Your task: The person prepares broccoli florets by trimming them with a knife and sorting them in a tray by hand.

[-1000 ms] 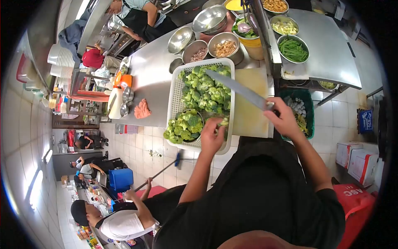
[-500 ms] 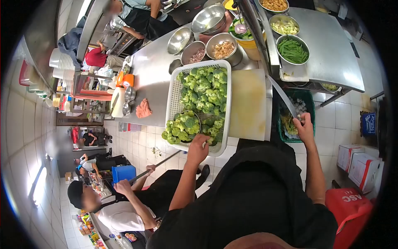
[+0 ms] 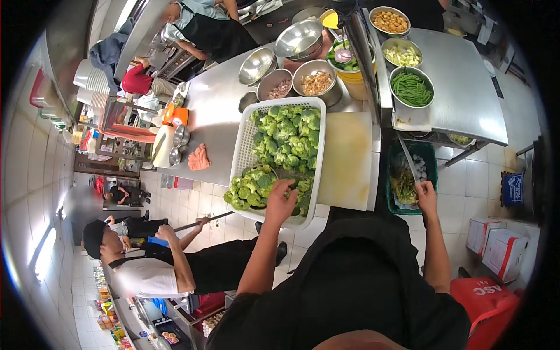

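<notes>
A large white perforated basket (image 3: 240,146) holds many broccoli florets (image 3: 286,134). At its near left corner a round metal bowl is heaped with broccoli (image 3: 251,188). My left hand (image 3: 282,203) is over the basket's near end, beside that bowl, fingers curled loosely and apart, with nothing seen in them. My right hand (image 3: 427,197) is closed round the handle of a long knife (image 3: 408,157), its blade pointing away from me over a green bin (image 3: 434,175) with scraps in it. Between the basket and the knife lies a yellowed cutting board (image 3: 345,157).
Metal bowls of chopped food (image 3: 317,83) stand behind the basket. A bowl of green beans (image 3: 412,87) is on the right table (image 3: 466,87). A person in a white shirt (image 3: 149,274) holds a long pole at left. A red bag (image 3: 484,303) is at lower right.
My left hand has lifted slightly off the broccoli. The knife has swung to point more steeply forward, over the bin. The person at left has shifted with the pole, and the view has moved a little.
</notes>
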A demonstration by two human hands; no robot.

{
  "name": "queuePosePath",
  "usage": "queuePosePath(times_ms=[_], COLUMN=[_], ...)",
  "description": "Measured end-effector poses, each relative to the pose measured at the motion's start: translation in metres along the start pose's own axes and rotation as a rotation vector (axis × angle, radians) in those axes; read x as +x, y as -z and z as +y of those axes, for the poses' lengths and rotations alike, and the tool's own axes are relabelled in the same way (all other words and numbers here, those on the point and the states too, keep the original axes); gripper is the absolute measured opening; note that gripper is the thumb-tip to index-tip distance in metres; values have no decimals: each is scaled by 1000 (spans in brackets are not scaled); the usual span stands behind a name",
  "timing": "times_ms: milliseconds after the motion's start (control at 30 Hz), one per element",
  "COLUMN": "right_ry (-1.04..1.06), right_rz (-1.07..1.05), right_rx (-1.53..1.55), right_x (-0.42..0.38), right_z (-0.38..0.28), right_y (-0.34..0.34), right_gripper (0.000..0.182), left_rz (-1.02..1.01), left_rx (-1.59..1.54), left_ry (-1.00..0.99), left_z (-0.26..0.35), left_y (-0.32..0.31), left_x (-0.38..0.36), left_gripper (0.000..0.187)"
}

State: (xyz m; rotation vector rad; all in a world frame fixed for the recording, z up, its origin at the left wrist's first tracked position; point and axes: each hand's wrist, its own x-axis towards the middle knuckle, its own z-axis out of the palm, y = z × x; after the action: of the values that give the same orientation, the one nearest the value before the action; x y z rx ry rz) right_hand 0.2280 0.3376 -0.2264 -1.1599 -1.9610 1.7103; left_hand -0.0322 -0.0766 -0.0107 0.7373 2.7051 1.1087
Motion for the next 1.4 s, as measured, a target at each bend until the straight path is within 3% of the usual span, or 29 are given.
queuePosePath(times_ms=[33,100,167,200,233,267,300,333,567,700,867,967,1167,1400], right_ry=[8,-6,298,193,227,138,-111,-34,-146,-125,7,29,209,293], right_rz=[14,-1,101,42,48,53,7,38,-21,-49,-160,-223,-385,-667], right_rx=[7,-25,-229,-187,-182,-190,-151,-97,-21,-62,-33,53,103,-13], right_x=[0,0,6,5,7,8,-2,-5,-23,-44,-49,-63,-72,-88], right_z=[4,11,29,24,28,38,10,11,2,-39,-62,-119,-197,-268], right_y=[-1,-1,-1,2,2,2,2,0,6,-3,-17,-39,-77,-151], right_gripper=[23,25,29,33,32,36,39,43,37,34,30,28,30,45], left_rz=[1,-7,21,41,63,28,28,30,-23,-16,-26,-25,-71,-16], left_rx=[103,32,115,100,77,28,0,-25,-71,-7,13,8,-556,-1071], left_ry=[-98,-105,-172,-208,-236,-176,-158,-143,-23,-81,-138,-158,158,328], left_z=[4,-14,-27,-31,-43,-32,-33,-36,-37,-24,-30,-42,-53,1], left_y=[-3,-16,-23,-25,-28,-24,-23,-25,-36,-42,-57,-66,-67,-48], left_x=[9,22,33,39,43,43,48,46,46,54,67,72,75,49], left_gripper=[32,33,35,36,37,37,39,40,44,50,41,34,29,20])
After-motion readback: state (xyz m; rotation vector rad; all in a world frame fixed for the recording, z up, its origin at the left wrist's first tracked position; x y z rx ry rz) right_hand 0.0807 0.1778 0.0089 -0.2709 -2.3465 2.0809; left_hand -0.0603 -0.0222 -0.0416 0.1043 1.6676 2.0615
